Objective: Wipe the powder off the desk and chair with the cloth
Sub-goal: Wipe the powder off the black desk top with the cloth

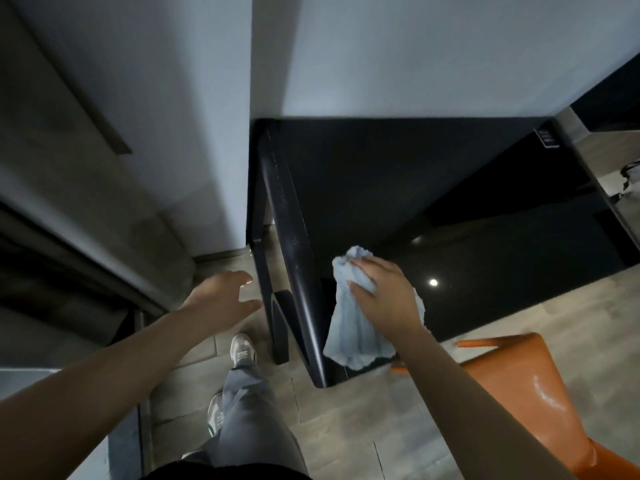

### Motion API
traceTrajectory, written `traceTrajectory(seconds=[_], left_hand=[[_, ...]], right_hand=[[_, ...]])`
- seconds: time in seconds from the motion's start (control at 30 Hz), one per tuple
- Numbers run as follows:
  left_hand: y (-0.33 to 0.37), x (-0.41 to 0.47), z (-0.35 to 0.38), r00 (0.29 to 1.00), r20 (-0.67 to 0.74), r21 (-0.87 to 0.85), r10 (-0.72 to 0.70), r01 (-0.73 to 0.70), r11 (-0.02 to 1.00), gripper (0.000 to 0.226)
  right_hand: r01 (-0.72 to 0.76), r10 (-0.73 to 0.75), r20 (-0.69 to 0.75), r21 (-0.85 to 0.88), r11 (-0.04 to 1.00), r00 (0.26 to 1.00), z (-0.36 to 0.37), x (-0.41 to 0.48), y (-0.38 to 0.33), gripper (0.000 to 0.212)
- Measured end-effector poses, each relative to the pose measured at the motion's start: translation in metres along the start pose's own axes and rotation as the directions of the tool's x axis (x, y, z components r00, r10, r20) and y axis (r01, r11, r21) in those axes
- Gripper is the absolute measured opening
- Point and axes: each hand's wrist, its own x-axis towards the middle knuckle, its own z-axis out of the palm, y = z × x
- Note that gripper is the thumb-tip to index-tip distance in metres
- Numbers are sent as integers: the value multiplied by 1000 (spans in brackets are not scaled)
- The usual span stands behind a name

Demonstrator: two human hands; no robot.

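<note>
One light-blue cloth (356,327) bunched in the right hand (384,299), hanging over the black desk (450,220) corner beneath. Left hand (221,296) empty, fingers spread. Desk shows no powder. Orange chair (519,386), right of the gripping hand, looks pale-smeared, probably not yet wiped.

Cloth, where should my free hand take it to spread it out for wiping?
Pinch the cloth by its loose lower edge, which hangs free over the desk corner. Its top is bunched in the right hand. The open left hand would probably best come in from the left, below the right wrist.
</note>
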Motion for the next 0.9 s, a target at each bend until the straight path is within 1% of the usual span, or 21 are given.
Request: traceTrajectory(seconds=[0.13,0.27,0.33,0.4,0.5,0.57,0.73,0.8,0.9], left_hand=[[-14,16,-25,995,-69,-67,-65,61,996,59],[-28,34,-49,973,-148,-198,-176,145,969,54],[-35,43,-58,966,-162,-202,-203,169,965,54],[-43,52,-64,958,-177,-214,-225,186,959,54],[-54,64,-69,952,-166,-276,-255,204,939,55],[-61,74,-72,950,-166,-277,-266,214,937,55],[-71,98,-81,933,-198,-316,-300,229,921,54],[-76,105,-81,932,-198,-322,-304,231,918,54],[-81,111,-76,934,-183,-321,-307,239,917,56]], right_hand=[[100,-99,-26,46,994,995,-2,85,-25,35],[211,-208,-42,72,975,977,3,167,-50,35],[241,-239,-41,48,969,970,9,206,-59,35],[235,-235,-30,0,972,971,16,244,-67,37],[210,-211,-24,-23,977,977,27,295,-76,41],[212,-215,-37,-71,975,976,34,324,-81,42],[191,-202,-77,-135,972,976,55,379,-89,34],[177,-184,-39,-141,974,982,67,393,-87,29],[125,-119,48,-142,982,992,88,403,-83,36]])
